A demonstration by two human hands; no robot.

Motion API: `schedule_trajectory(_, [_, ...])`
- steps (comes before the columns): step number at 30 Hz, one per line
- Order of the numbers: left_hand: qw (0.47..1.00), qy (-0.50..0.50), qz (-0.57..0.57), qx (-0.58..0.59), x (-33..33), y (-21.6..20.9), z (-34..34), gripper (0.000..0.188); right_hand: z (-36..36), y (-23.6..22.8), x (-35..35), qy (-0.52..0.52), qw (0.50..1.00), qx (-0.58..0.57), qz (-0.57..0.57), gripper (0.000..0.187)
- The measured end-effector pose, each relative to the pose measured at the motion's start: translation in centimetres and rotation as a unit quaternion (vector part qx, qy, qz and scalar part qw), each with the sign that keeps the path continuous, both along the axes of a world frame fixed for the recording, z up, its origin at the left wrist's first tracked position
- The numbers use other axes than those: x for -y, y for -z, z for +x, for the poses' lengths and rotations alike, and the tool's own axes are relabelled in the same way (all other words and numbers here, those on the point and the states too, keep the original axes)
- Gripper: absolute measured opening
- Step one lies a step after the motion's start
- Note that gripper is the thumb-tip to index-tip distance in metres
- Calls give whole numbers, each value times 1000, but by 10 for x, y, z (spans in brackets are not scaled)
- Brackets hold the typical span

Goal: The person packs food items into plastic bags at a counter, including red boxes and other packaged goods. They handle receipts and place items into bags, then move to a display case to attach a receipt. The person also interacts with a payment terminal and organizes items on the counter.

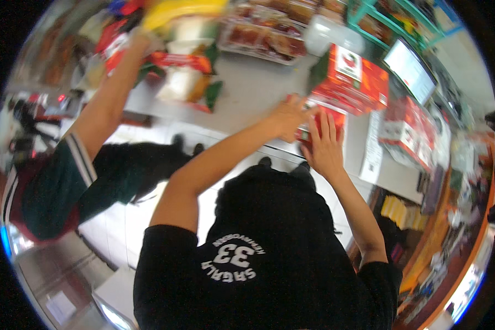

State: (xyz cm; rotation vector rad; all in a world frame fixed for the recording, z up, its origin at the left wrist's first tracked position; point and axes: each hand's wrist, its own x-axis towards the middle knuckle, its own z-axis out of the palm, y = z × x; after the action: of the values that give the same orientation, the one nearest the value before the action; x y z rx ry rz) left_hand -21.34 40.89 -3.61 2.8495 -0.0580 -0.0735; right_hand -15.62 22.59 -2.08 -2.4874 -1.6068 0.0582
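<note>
At the counter's near edge lies a small red box or folded carton (pixel 338 118), mostly covered by my hands. My right hand (pixel 327 146) rests on it with fingers stretched out flat. My left hand (pixel 289 120) touches its left side, fingers apart and pointing right; slight blur softens them. Just behind stands a larger red box (pixel 363 82) with a white label on top, close to my fingertips. Whether the small red piece is flat or folded up is hidden by my hands.
A co-worker's arm (pixel 107 113) reaches over blurred red, white and yellow packages (pixel 184 69) at left. Clear-lidded food trays (pixel 264 41) stand at the back. To the right are a screen (pixel 410 71), more red boxes (pixel 407 132) and a long paper strip (pixel 372 148) on the counter (pixel 247 93).
</note>
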Motion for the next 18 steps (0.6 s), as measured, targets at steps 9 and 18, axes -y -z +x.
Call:
schedule_trajectory(9, [998, -14, -37, -43, -2, -6, -2, 106, -18, 1, 0, 7, 995, -18, -95, 92])
schedule_trajectory(18, [972, -132, -181, 72, -3, 12, -15, 112, 9, 0, 15, -9, 997, -39, 63, 77])
